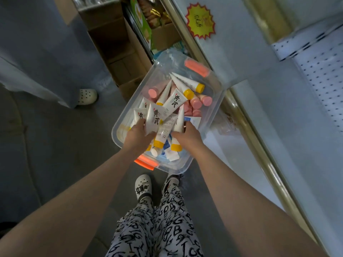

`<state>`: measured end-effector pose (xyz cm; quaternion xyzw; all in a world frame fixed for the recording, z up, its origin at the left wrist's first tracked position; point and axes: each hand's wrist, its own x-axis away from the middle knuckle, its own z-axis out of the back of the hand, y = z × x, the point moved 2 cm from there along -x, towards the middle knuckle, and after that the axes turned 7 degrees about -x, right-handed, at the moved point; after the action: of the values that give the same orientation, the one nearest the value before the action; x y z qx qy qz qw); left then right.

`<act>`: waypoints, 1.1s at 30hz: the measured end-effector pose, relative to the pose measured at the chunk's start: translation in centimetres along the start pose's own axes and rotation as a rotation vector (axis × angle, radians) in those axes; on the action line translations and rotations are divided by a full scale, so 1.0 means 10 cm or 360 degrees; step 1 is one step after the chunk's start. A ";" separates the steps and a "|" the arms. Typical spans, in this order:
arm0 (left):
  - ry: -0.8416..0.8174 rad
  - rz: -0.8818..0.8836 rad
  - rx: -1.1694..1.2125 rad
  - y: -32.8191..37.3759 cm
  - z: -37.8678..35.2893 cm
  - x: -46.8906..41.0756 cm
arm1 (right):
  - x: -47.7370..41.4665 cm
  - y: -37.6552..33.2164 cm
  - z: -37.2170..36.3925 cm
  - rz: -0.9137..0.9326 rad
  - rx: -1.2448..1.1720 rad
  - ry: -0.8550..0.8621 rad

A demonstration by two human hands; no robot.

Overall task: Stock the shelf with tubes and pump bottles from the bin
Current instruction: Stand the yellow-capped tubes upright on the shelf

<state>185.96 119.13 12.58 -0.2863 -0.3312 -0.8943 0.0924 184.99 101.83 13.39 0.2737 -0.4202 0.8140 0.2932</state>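
A clear plastic bin (209,119) with orange handles sits on the floor beside the shelf. It holds several white tubes with yellow caps (174,101) and pink-capped bottles (201,101). My left hand (138,133) grips a bunch of white tubes (153,118) over the near half of the bin. My right hand (188,133) holds another white tube (179,118) upright, and a further tube (163,130) stands between the two hands. The white shelf (289,115) lies to the right.
Cardboard boxes (118,58) and snack packs stand beyond the bin. Another person's white clog (87,96) is on the floor at left. A gold shelf rail (246,125) runs diagonally on the right. My feet (143,187) are just behind the bin.
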 end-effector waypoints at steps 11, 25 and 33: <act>-0.0236 -0.0147 0.0803 0.83 0.33 0.84 | 1.17 -0.16 0.70 0.0245 -0.0570 0.0424; -0.0532 -0.1018 0.0503 2.25 -0.04 2.03 | 2.60 0.51 1.82 0.0396 -0.1005 0.1059; -0.0633 -0.1365 0.0457 2.95 -0.83 2.98 | 3.40 1.49 2.53 0.0351 -0.1148 0.1355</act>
<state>168.31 91.95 40.44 -0.2736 -0.5502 -0.7253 -0.3106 156.41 81.79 41.65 -0.2416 -0.5424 0.6833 0.4249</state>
